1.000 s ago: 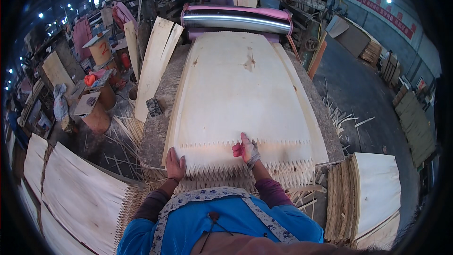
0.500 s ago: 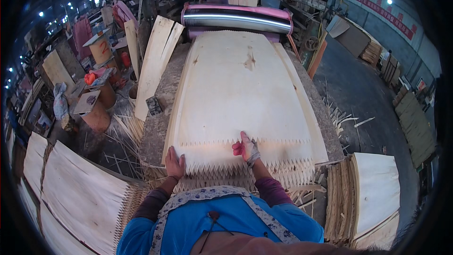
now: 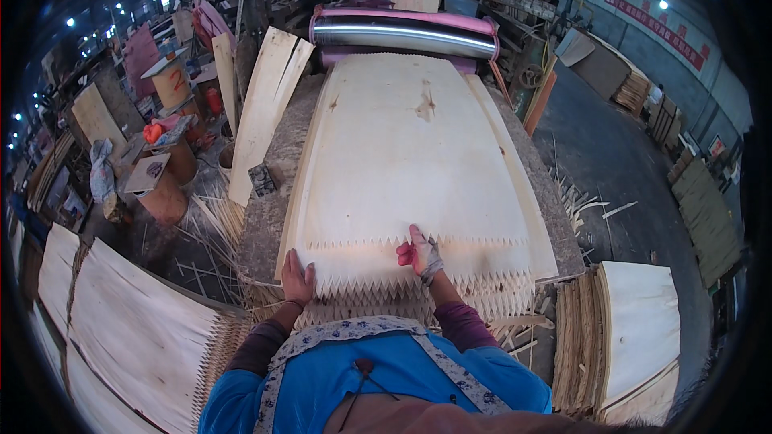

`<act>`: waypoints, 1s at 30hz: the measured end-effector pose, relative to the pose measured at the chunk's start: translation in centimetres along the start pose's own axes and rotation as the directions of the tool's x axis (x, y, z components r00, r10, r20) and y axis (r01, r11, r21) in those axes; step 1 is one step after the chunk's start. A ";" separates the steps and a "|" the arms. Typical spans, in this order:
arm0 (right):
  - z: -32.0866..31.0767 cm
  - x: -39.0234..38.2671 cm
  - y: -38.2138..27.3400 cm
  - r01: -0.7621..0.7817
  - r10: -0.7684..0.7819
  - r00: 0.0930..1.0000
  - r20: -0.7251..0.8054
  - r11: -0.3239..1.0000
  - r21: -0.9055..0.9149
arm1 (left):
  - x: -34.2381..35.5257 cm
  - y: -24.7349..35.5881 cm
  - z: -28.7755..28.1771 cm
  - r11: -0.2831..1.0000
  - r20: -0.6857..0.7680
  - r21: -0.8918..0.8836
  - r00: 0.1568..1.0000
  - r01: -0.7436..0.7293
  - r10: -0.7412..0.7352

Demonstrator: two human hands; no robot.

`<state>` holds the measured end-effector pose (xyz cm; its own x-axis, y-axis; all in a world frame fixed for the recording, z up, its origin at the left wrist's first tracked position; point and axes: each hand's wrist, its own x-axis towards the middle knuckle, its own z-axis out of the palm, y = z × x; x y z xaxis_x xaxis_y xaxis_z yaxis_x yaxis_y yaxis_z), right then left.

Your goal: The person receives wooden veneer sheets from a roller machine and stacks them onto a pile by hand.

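While hands (image 3: 422,255) partly hide veneer sheets (image 3: 406,161), right one's grip unclear.

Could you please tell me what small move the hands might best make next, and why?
Perhaps the right hand in its pink and whitish glove could ease the pale, jagged-edged top wood sheet slightly forward: that hand lies at the sheet's near edge, and the far edge appears just short of the shiny metal roller.

Your top veneer sheet (image 3: 418,169) | pale, knotted, lying flat | toothed near end set back from near edge of counter (image 3: 567,249) | similar toothed sheets (image 3: 362,261) beneath reach that edge
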<state>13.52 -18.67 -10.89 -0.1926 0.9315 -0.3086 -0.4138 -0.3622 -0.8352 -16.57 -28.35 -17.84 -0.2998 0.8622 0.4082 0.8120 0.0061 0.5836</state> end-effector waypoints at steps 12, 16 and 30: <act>-0.1 0.0 0.1 0.004 -0.004 1.000 -0.007 1.000 -0.012 | 0.0 0.1 -0.2 0.998 0.008 -0.055 1.000 0.009 -0.008; 0.0 -0.1 -0.1 -0.002 0.002 1.000 -0.013 1.000 -0.008 | 0.1 0.1 -0.2 0.998 0.008 -0.059 1.000 -0.001 0.002; -0.1 0.1 0.1 -0.004 0.004 1.000 -0.004 1.000 -0.001 | 0.1 0.5 -0.4 0.998 0.013 -0.058 1.000 0.008 -0.007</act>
<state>13.59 -18.64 -11.01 -0.1903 0.9302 -0.3139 -0.4123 -0.3659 -0.8344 -16.42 -28.50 -17.23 -0.2991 0.8688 0.3946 0.7790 -0.0166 0.6269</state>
